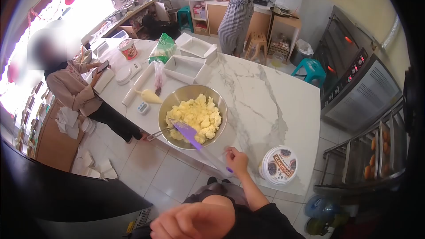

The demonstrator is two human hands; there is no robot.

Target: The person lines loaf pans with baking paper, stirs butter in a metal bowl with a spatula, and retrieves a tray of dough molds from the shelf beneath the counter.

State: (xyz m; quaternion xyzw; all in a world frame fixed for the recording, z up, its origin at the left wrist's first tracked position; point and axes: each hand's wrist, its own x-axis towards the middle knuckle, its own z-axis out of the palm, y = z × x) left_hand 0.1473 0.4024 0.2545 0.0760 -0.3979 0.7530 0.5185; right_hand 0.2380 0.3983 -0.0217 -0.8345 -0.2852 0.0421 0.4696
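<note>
A wide steel mixing bowl point(224, 119) on the marble-look table holds a lumpy, pale yellow creamy mixture point(195, 114). A spatula point(188, 132) with a purple blade leans across the bowl's near rim, its pale handle pointing toward me. A metal utensil's looped handle point(155, 136) sticks out over the bowl's left side. My right hand point(237, 159) is closed at the table's near edge, beside the end of the spatula handle; whatever its fingers hold, if anything, is hidden. My left hand point(195, 221) is close to the camera, blurred, its fingers curled, nothing visible in them.
Right of my right hand stands a white lidded tub point(279, 164). Beyond the bowl are a piping bag point(149, 96), a small timer point(142, 108), white boxes point(186, 68) and a green bag point(163, 48). One person point(75, 84) holds a phone at left; another point(239, 13) stands at the back counter.
</note>
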